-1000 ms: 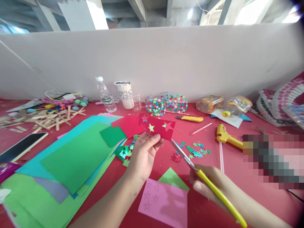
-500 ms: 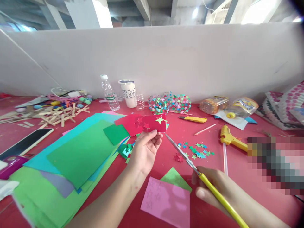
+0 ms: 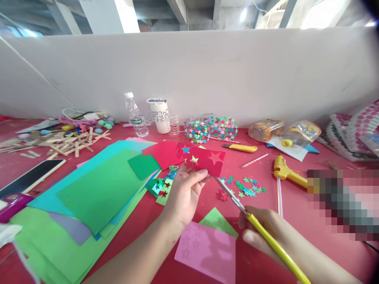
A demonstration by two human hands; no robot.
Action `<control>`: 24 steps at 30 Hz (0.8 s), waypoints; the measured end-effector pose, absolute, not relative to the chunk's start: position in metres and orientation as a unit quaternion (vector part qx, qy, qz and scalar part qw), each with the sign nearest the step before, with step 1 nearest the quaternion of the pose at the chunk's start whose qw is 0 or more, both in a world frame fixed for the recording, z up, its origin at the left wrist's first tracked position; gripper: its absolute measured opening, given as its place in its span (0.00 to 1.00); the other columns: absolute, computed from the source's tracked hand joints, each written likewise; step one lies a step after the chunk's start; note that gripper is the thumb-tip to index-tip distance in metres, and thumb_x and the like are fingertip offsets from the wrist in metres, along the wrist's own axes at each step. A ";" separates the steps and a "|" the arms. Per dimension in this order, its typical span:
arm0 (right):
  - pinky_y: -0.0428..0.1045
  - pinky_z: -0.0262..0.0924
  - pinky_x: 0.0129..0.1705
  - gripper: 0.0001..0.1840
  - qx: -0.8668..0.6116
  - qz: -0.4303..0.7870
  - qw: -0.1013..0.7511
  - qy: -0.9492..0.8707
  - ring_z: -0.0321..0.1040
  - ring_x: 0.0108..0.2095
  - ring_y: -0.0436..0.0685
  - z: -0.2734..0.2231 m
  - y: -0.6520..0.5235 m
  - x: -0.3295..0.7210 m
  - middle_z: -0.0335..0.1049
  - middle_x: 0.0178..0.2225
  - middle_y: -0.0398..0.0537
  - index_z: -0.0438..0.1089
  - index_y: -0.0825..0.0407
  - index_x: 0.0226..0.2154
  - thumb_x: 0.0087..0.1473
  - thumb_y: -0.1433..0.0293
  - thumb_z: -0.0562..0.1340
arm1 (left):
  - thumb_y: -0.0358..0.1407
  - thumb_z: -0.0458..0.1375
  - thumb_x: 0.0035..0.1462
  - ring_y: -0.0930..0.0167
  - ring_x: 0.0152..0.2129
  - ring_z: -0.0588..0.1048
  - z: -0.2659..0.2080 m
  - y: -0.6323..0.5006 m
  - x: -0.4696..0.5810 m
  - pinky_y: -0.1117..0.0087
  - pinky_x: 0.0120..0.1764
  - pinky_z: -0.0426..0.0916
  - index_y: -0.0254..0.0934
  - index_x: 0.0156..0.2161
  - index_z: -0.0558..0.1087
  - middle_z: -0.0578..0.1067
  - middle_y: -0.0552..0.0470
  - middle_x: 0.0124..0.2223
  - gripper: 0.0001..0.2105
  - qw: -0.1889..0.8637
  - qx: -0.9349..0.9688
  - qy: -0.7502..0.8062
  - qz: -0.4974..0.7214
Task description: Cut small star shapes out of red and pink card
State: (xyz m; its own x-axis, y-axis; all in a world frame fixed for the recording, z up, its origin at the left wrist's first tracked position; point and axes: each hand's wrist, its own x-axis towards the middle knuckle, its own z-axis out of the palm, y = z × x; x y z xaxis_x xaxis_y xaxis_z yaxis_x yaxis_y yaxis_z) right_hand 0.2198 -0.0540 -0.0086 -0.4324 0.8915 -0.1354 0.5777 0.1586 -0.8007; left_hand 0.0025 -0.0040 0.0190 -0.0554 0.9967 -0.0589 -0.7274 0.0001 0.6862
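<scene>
Red table (image 3: 296,205), red card (image 3: 204,158) in left fingers (image 3: 195,178)

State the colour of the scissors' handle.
The scissors' handle is yellow, seen best in the head view.

Bright, soft light, white glare beyond the long pale-grey partition (image 3: 189,79)
Shadow darkens the square pink paper sheet (image 3: 217,258); outer edges stretch, pixel blocks mask part of the right, and the crumpled white scrap (image 3: 8,233) at far left seems blurred.
</scene>
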 end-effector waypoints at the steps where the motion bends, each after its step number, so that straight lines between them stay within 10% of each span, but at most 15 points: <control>1: 0.46 0.50 0.26 0.37 -0.497 0.416 0.184 -0.739 0.56 0.25 0.54 -0.008 -0.054 0.220 0.65 0.24 0.43 0.68 0.51 0.30 0.54 0.33 0.53 | 0.25 0.70 0.41 0.76 0.26 0.77 0.019 -0.003 0.001 0.75 0.36 0.72 0.37 0.29 0.75 0.79 0.58 0.27 0.10 0.642 0.222 0.291 0.674; 24: 0.47 0.47 0.28 0.40 -0.508 0.401 0.141 -0.749 0.51 0.26 0.53 -0.007 -0.053 0.217 0.59 0.25 0.41 0.64 0.51 0.29 0.53 0.30 0.47 | 0.25 0.71 0.40 0.75 0.25 0.78 0.015 0.000 -0.002 0.75 0.34 0.72 0.33 0.24 0.77 0.79 0.54 0.25 0.06 0.640 0.199 0.311 0.674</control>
State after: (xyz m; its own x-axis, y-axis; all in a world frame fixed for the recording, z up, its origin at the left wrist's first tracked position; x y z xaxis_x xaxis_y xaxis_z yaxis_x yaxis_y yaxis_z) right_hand 0.2171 -0.0531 -0.0071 -0.4450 0.8738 -0.1961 0.6475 0.1627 -0.7445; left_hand -0.0016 0.0003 0.0145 -0.1014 0.9862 -0.1312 -0.7387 0.0138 0.6739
